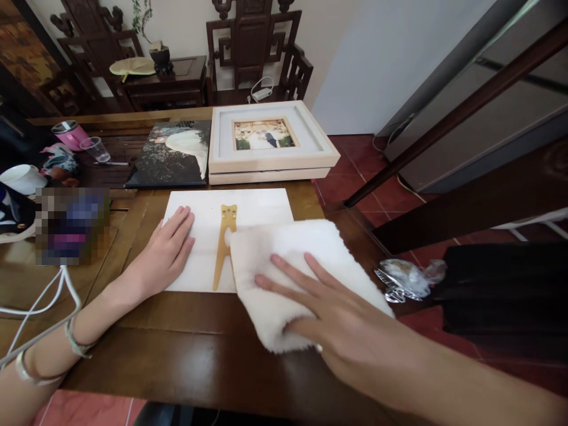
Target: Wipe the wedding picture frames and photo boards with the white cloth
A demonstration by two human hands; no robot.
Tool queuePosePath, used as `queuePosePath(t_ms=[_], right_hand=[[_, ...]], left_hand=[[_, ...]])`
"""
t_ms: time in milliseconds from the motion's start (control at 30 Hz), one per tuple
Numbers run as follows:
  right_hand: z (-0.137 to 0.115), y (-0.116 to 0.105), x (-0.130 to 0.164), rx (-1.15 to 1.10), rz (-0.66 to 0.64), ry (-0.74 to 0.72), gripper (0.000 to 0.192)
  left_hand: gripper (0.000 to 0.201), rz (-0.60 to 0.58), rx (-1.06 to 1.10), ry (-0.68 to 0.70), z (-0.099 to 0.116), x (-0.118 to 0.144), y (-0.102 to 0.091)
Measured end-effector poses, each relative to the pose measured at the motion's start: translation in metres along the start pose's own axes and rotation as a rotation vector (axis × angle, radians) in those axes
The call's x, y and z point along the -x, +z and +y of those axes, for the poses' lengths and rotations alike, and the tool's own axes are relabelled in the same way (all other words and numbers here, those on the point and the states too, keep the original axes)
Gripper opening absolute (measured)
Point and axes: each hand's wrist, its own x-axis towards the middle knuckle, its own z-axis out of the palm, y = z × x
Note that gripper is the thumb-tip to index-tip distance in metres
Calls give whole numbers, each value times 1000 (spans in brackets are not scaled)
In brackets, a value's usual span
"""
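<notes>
A white rectangular board (199, 201) lies flat on the wooden table, with a yellow A-shaped stand leg (219, 260) on its surface. My left hand (171, 248) rests flat on the board's left part, its fingers stretched out and holding nothing. On the right, my right hand (319, 302) grips a folded, fluffy white cloth (288, 242), fingers spread over its top and thumb tucked into a fold. The cloth covers the board's right part and hides one side of the stand leg.
Behind the board are a dark photo panel (173, 154) and stacked pale frames (275, 165). At left stand a pink cup (71, 136), a clear plastic cup (98, 149), a white cup (23, 178) and white cables (66, 284). A plastic bag (408, 277) lies at right.
</notes>
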Motion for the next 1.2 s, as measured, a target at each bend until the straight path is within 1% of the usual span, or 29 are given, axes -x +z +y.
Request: queuePosePath(t_ms=[67, 200, 267, 300, 367, 433, 567, 600, 667, 700, 767, 867, 967, 1100, 1200], right_hand=[[22, -5, -10, 30, 8, 13, 53], [62, -19, -36, 51, -2, 63, 51], [74, -24, -49, 45, -1, 112, 53], [76, -25, -54, 43, 5, 143, 55], [71, -24, -58, 35, 10, 194, 57], [57, -19, -55, 31, 22, 218, 56], [14, 0, -28, 16, 90, 164, 57], [4, 3, -21, 5, 88, 148, 56], [-13, 6, -9, -26, 56, 109, 50], [-18, 4, -6, -45, 17, 90, 46], [-23, -3, -6, -76, -66, 58, 42], [-15, -16, -20, -77, -145, 75, 47], [6, -23, -45, -44, -151, 121, 57], [37, -20, -83, 14, -129, 206, 64], [44, -16, -105, 79, -77, 248, 64]], left_hand=[[54, -1, -2, -2, 0, 0, 0], [55, -1, -2, -1, 0, 0, -1], [55, -1, -5, 4, -1, 0, -1], [55, -3, -6, 5, -1, 0, -1], [55, -7, -8, 5, -1, 1, -1], [55, -6, -7, 5, -1, 1, -1], [54, 1, -1, 6, -1, 0, 0], [54, 3, -1, 6, 0, 0, 0], [55, 6, -3, 5, 0, 0, 0], [55, 9, -4, 6, 0, 0, 0], [55, 9, -5, 7, 0, 0, 0], [55, 8, -5, 8, 0, 0, 1], [56, 5, -12, 12, -1, 0, 1], [55, 4, -19, 15, -1, 0, 1], [56, 8, -22, 19, -1, 0, 1]])
